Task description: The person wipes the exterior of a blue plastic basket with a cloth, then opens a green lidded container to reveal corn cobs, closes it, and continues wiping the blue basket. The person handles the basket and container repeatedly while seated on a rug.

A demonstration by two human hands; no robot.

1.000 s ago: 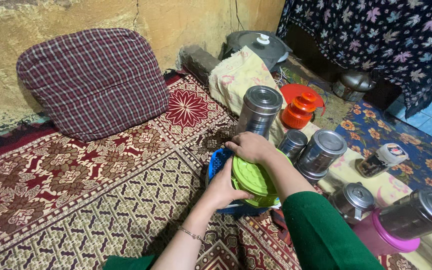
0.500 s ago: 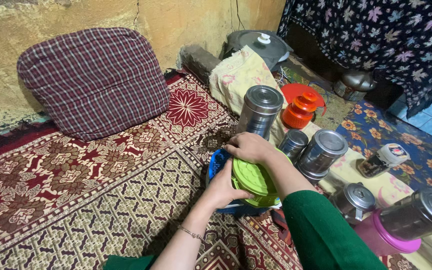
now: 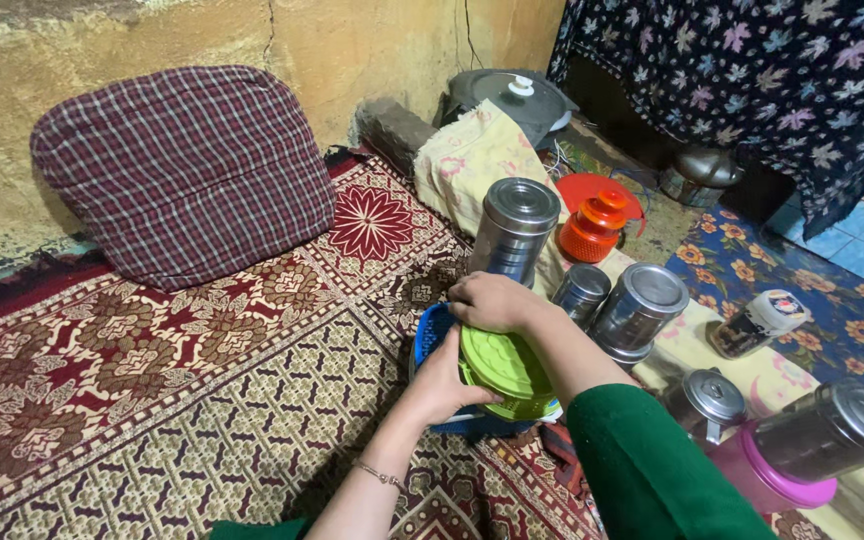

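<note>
**op:** Green lid (image 3: 504, 362), round plastic one, sits on top of a blue container (image 3: 430, 335) on the patterned rug (image 3: 152, 400), right in front of me. Left hand (image 3: 442, 385) is cupped on the near-left rim, fingers curled narrow against the edge. Right hand (image 3: 492, 300) lies over the far rim, fingers bent down onto it. So both hands are on the lid, neither one closed around anything else.

**reply:** How do you reckon it handles?

**op:** My guess is light and a bit bendy, being thin plastic, and the smooth top looks slippery. I'd take it by the rim on opposite sides, not press the middle. Can't tell what's in the container or how heavy it is, since the lid hides it.

**reply:** Room to move?

**op:** Tight on the right. A small steel tin (image 3: 582, 292) and a wider steel tin (image 3: 640, 305) stand just beside the container, with a tall steel canister (image 3: 512, 232) right behind my right hand, near enough to knock. Nearer on the right there's a small steel pot (image 3: 710, 400) and a pink-based jar (image 3: 802, 450). Further back are an orange jar (image 3: 594, 225) and a flowered cloth (image 3: 472, 160). Left side is open rug out to the checked cushion (image 3: 182, 170) against the wall, so that's where I'd swing anything.
</note>
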